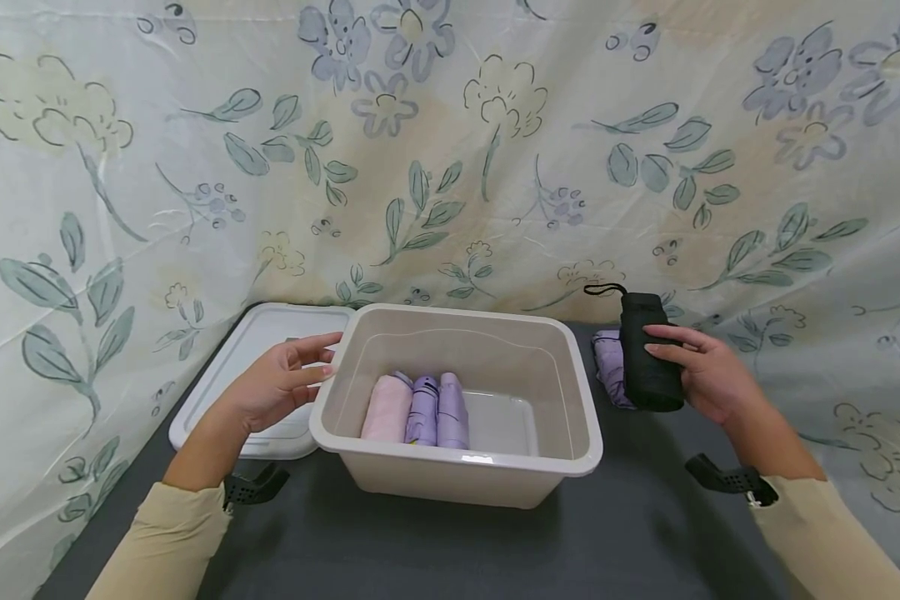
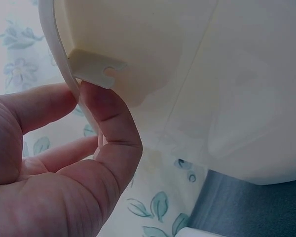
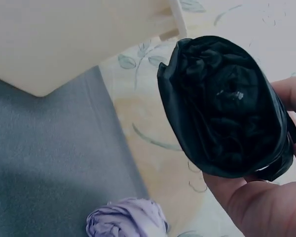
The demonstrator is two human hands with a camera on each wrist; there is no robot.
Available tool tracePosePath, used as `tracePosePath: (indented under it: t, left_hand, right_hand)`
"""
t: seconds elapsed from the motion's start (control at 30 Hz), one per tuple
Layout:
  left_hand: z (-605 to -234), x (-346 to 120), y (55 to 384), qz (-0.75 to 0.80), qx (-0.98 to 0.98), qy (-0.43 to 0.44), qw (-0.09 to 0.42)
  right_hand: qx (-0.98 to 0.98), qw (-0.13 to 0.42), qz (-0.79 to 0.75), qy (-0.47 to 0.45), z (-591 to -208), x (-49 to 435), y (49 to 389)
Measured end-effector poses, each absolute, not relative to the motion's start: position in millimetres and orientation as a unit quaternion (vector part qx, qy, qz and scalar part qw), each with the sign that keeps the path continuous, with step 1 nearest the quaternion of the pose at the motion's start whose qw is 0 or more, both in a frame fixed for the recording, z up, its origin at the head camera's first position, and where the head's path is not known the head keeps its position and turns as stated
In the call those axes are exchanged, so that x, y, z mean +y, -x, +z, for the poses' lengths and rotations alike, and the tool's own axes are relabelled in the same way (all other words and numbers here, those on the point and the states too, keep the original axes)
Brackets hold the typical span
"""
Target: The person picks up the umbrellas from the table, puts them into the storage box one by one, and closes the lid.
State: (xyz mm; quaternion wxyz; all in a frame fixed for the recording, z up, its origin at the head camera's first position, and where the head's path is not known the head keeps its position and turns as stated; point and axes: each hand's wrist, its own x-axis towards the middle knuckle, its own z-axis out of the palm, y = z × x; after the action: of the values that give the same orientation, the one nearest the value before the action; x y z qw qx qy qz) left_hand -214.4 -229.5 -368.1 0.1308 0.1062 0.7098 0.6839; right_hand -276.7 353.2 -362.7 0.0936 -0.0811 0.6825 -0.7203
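My right hand [image 1: 708, 375] grips a folded black umbrella [image 1: 648, 358] with a thin wrist loop, held to the right of the beige storage bin [image 1: 465, 483]. In the right wrist view one end of the umbrella [image 3: 227, 108] faces the camera, its fabric bunched. My left hand [image 1: 281, 383] pinches the bin's left rim, and in the left wrist view a finger [image 2: 118, 133] curls under that rim. Inside the bin, at its left, lie a pink rolled bundle [image 1: 387, 408] and two purple ones [image 1: 422, 412], side by side. Another purple bundle [image 1: 610, 367] lies behind the umbrella, partly hidden.
A white lid [image 1: 217, 400] lies on the dark table [image 1: 420, 550] left of the bin, partly behind my left hand. A floral curtain [image 1: 450, 150] hangs along the back and sides of the table.
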Motion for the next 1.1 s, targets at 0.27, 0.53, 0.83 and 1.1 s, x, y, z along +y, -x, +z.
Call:
tracePosePath:
  t: [0.27,0.53,0.83,1.1]
  left_hand:
    - [-368,-230,214,0.687,0.707,-0.108,0.130]
    - [-372,-230,216,0.688,0.705,-0.110,0.131]
    - [-371,-230,216,0.693,0.700,-0.107,0.133]
    - [-368,-229,214,0.694,0.700,-0.103,0.135]
  right_hand:
    - [0.672,0.114,-0.727,0.090,-348,340,277]
    - [0.690,0.134,-0.709,0.058,-330,322,276]
    - [0.696,0.137,-0.702,0.063,-312,300,273]
    - [0.718,0.171,-0.672,0.068,-296,281,272]
